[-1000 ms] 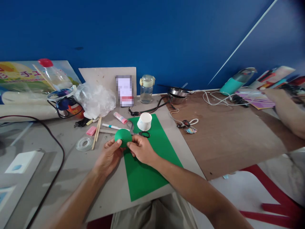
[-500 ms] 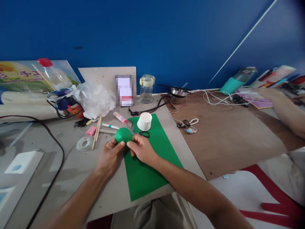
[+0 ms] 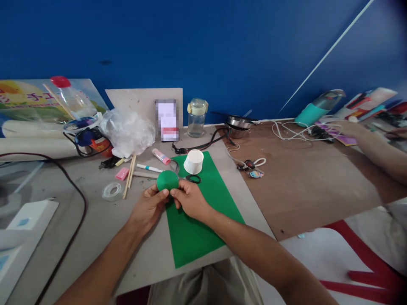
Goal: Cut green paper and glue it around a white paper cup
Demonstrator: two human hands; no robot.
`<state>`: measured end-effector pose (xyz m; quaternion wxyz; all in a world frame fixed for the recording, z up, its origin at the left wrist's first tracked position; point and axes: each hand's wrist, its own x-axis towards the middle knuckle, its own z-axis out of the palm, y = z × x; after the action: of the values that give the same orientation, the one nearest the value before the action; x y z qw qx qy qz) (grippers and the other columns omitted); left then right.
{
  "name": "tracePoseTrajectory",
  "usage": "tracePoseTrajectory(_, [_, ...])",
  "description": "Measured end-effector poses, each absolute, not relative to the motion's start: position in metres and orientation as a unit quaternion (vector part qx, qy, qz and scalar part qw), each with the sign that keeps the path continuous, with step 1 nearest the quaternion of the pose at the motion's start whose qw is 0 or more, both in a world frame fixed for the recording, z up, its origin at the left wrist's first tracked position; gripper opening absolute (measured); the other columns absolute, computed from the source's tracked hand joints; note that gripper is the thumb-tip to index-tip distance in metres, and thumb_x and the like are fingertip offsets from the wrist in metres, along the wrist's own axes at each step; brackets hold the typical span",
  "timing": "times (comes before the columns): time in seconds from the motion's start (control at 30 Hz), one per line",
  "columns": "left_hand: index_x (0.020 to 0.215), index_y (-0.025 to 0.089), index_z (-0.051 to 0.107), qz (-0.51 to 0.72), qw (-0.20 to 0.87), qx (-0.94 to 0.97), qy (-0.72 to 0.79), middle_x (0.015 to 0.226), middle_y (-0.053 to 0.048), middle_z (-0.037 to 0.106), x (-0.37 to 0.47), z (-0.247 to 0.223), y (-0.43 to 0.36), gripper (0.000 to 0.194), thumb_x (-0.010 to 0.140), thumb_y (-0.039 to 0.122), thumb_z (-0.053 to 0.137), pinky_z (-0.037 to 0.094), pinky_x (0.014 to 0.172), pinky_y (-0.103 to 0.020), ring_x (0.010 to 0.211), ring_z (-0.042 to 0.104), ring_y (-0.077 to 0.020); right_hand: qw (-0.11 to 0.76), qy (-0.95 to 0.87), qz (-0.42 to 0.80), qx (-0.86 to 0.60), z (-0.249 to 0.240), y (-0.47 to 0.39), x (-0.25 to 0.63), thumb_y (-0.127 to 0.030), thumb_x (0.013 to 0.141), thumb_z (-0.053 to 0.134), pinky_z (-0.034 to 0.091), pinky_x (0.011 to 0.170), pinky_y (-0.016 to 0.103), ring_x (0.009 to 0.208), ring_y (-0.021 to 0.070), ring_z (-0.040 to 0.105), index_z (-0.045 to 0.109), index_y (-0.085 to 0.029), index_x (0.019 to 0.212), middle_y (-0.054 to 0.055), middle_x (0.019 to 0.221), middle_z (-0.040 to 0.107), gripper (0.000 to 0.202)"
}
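Between my two hands is a small round piece of green paper (image 3: 167, 180), raised above the table. My left hand (image 3: 153, 202) pinches its lower left edge between thumb and fingers. On the lower right edge, my right hand (image 3: 189, 198) grips it the same way, the two thumbs almost meeting. Under my right hand lies a large green sheet (image 3: 206, 216). A white paper cup (image 3: 193, 162) stands upside down on that sheet's far end. Scissors (image 3: 193, 178) with black handles lie just beyond my right hand, their blades partly hidden behind the green circle.
Left of my hands lie a tape roll (image 3: 112, 192), wooden sticks (image 3: 129, 177), a pink eraser (image 3: 122, 173), a marker (image 3: 149, 168) and a glue stick (image 3: 161, 156). Behind stand a phone (image 3: 168, 120) and a glass jar (image 3: 197, 118). Another person's arm (image 3: 375, 142) reaches in at right.
The green circle has turned in my fingers and shows a flatter, rounder face. My hands have hardly moved. The other person's arm at right has shifted slightly.
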<state>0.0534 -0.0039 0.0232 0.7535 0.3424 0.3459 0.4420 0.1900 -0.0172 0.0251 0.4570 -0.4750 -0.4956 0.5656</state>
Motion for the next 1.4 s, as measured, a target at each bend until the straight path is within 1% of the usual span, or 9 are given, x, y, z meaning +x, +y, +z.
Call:
tracePoseTrajectory(0.13, [0.077,0.014,0.066,0.445,0.749,0.335,0.357,0.064,0.001,0.061,0.051,0.018,-0.004,0.013,0.07,0.019,0.076,0.046,0.06,-0.023,0.06,0.055,-0.0104,0.466,-0.489,0.567,-0.471,0.023,-0.017,0.191,-0.023,0.079,0.051,0.033,0.045,0.02,0.04,0.0071,0.04,0.046,-0.019,0.062,-0.007,0.043,0.048,0.018])
tracePoseTrajectory(0.3, [0.072,0.014,0.064,0.45,0.747,0.322,0.369,0.062,0.003,0.058,0.05,0.018,-0.004,0.014,0.069,0.017,0.077,0.043,0.058,-0.02,0.057,0.051,-0.0079,0.465,-0.483,0.577,-0.465,0.021,-0.016,0.192,-0.025,0.078,0.051,0.033,0.042,0.02,0.038,0.0076,0.042,0.047,-0.019,0.063,-0.007,0.042,0.049,0.016])
tracePoseTrajectory(0.5, [0.075,0.014,0.066,0.435,0.754,0.337,0.359,0.068,-0.002,0.065,0.05,0.022,-0.005,0.011,0.072,0.021,0.074,0.047,0.059,-0.025,0.06,0.058,-0.0126,0.464,-0.461,0.598,-0.463,0.019,-0.016,0.191,-0.028,0.079,0.05,0.034,0.041,0.02,0.037,0.008,0.044,0.05,-0.019,0.064,-0.006,0.041,0.05,0.018])
tracePoseTrajectory(0.7, [0.079,0.014,0.068,0.421,0.766,0.35,0.337,0.069,-0.003,0.067,0.049,0.022,-0.004,0.01,0.075,0.023,0.071,0.047,0.058,-0.026,0.059,0.058,-0.0134,0.465,-0.437,0.627,-0.446,0.021,-0.015,0.192,-0.03,0.079,0.051,0.034,0.041,0.02,0.036,0.008,0.046,0.051,-0.018,0.063,-0.006,0.04,0.051,0.02])
tracePoseTrajectory(0.87, [0.079,0.014,0.069,0.423,0.758,0.353,0.348,0.069,-0.003,0.065,0.047,0.021,-0.002,0.01,0.074,0.021,0.072,0.047,0.06,-0.024,0.059,0.055,-0.0115,0.46,-0.414,0.645,-0.449,0.025,-0.015,0.192,-0.031,0.078,0.056,0.032,0.042,0.02,0.035,0.0066,0.043,0.051,-0.017,0.06,-0.006,0.038,0.05,0.023])
tracePoseTrajectory(1.0, [0.078,0.014,0.069,0.422,0.756,0.355,0.352,0.069,-0.003,0.065,0.046,0.02,-0.002,0.011,0.073,0.022,0.073,0.046,0.06,-0.024,0.059,0.054,-0.0112,0.464,-0.394,0.655,-0.448,0.029,-0.015,0.192,-0.036,0.076,0.061,0.031,0.043,0.02,0.035,0.0066,0.043,0.05,-0.018,0.058,-0.006,0.039,0.05,0.028])
tracePoseTrajectory(1.13, [0.078,0.014,0.069,0.432,0.745,0.345,0.374,0.067,-0.002,0.063,0.046,0.02,-0.003,0.014,0.069,0.023,0.077,0.045,0.058,-0.022,0.058,0.051,-0.01,0.47,-0.391,0.658,-0.439,0.028,-0.013,0.193,-0.041,0.071,0.068,0.029,0.042,0.02,0.034,0.0059,0.04,0.05,-0.017,0.055,-0.006,0.036,0.048,0.034])
tracePoseTrajectory(1.3, [0.077,0.014,0.068,0.437,0.738,0.348,0.378,0.063,0.0,0.06,0.046,0.023,-0.003,0.018,0.067,0.025,0.078,0.043,0.057,-0.021,0.057,0.049,-0.0094,0.496,-0.36,0.671,-0.418,0.026,-0.01,0.194,-0.042,0.065,0.072,0.029,0.042,0.02,0.036,0.0058,0.041,0.052,-0.017,0.057,-0.007,0.04,0.049,0.033])
tracePoseTrajectory(1.4, [0.078,0.013,0.068,0.436,0.737,0.348,0.382,0.063,0.0,0.059,0.046,0.024,-0.003,0.019,0.067,0.025,0.078,0.041,0.055,-0.02,0.056,0.048,-0.0085,0.5,-0.379,0.649,-0.431,0.03,-0.01,0.196,-0.041,0.067,0.071,0.029,0.043,0.02,0.037,0.0057,0.039,0.052,-0.017,0.059,-0.007,0.04,0.048,0.031])
